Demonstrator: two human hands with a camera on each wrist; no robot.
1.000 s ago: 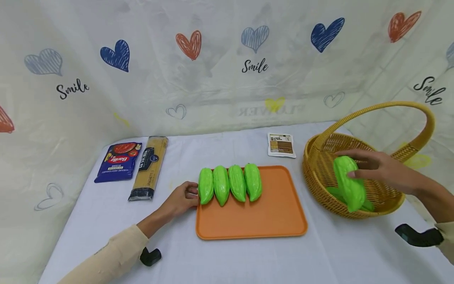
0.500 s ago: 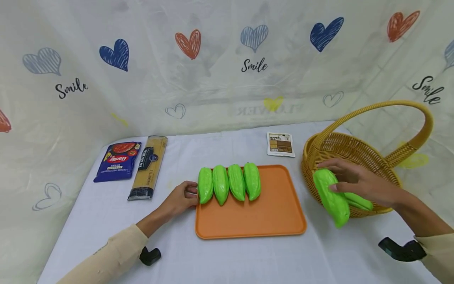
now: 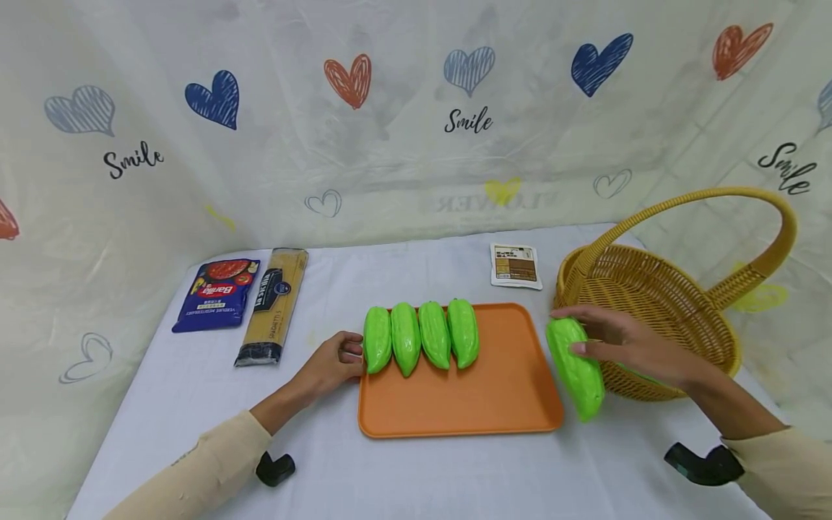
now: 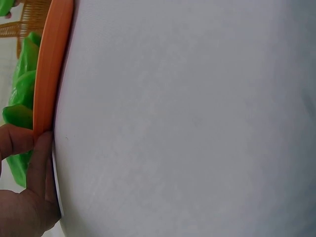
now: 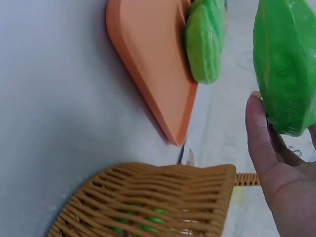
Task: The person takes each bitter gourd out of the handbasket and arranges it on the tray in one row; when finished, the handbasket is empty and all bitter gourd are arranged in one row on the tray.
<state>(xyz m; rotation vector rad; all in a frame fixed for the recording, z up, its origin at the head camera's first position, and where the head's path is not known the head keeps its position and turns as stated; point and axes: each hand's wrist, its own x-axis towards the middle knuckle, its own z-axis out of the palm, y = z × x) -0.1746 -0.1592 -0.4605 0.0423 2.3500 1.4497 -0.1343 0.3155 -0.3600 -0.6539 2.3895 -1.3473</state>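
Observation:
My right hand (image 3: 614,339) holds a bright green, ridged bitter melon (image 3: 577,368) in the air between the tray and the wicker basket (image 3: 650,289). In the right wrist view the thumb lies along one side of this melon (image 5: 286,64), with fingers partly hidden behind it. Several similar green bitter melons (image 3: 406,339) lie side by side on the left part of the orange tray (image 3: 481,404). At the tray's left edge my left hand (image 3: 330,365) pinches the rim (image 4: 48,74) between thumb and fingers, close to the leftmost melon.
More green shows through the basket's weave (image 5: 148,197); its tall handle (image 3: 708,193) arches above. A blue Barilla pouch (image 3: 217,296) and a spaghetti pack (image 3: 273,307) lie at the left. Behind the tray is a small white-and-brown packet (image 3: 515,266). A printed curtain (image 3: 403,159) backs the table.
My right hand has carried the bitter melon leftward out of the basket, to near the tray's right edge. The left hand stays at the tray's left rim.

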